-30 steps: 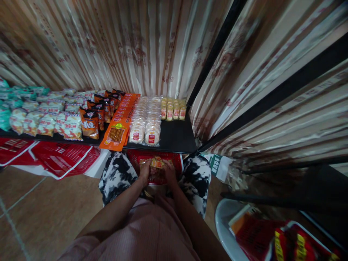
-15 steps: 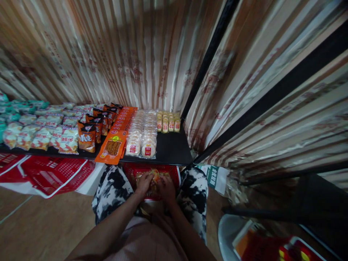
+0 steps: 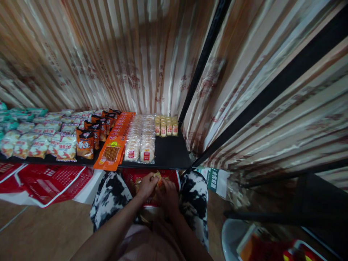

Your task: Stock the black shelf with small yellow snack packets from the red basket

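Observation:
Between my knees stands a red basket (image 3: 177, 178) with small yellowish snack packets in it. My left hand (image 3: 146, 185) is closed over it, fingers gripping a small yellow snack packet (image 3: 157, 176) that has an orange-red patch. My right hand (image 3: 168, 192) meets it from the other side, its fingers also closed on yellow packets. How many packets each hand has is hidden by the fingers. Ahead on the black shelf (image 3: 174, 154), short rows of yellow snack packets (image 3: 166, 127) stand at the back right, beside clear-wrapped round white crackers (image 3: 139, 141).
Further left on the shelf lie orange flat snack bags (image 3: 110, 154), brown-orange bags (image 3: 85, 144), white bags (image 3: 63, 146) and teal bags (image 3: 23, 114). A red basket (image 3: 56, 185) sits below the shelf at left. Black metal posts (image 3: 203, 65) rise at right before stacked striped cardboard (image 3: 152, 54).
My hands have drawn slightly closer together, and the yellow packet shows higher between the fingers. The view has tilted a little, so the shelf sits lower.

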Tool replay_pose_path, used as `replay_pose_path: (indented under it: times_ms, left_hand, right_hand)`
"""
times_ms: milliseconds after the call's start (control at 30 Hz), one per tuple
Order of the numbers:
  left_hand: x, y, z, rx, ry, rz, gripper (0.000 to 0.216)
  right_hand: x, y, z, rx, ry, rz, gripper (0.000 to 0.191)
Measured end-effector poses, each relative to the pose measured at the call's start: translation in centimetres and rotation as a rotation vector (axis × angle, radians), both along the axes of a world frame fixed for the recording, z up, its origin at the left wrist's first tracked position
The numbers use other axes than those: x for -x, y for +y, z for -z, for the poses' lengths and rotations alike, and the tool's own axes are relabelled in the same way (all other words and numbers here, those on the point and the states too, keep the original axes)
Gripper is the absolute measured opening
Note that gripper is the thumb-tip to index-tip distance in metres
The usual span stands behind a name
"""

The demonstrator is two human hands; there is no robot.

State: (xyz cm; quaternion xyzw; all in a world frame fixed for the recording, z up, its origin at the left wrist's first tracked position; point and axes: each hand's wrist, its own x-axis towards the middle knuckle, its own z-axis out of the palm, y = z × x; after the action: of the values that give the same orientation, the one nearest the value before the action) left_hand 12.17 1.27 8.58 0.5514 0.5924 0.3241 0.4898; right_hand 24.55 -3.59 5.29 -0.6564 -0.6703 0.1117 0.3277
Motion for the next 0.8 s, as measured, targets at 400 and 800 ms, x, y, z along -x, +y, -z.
replay_pose_path:
  times_ms: [400, 800]
  left_hand:
    - [-2.1, 0.8, -3.3, -0.096, 0.231, 0.127, 0.026]
    - [-3.6, 1.4, -4.1, -0.182, 0.155, 0.096, 0.027]
  right_hand:
    - [-1.2, 0.6, -1.4, 0.021, 0.073, 0.084, 0.038]
    - [-2.0, 1.9, -2.5, -0.149, 0.120, 0.183, 0.041]
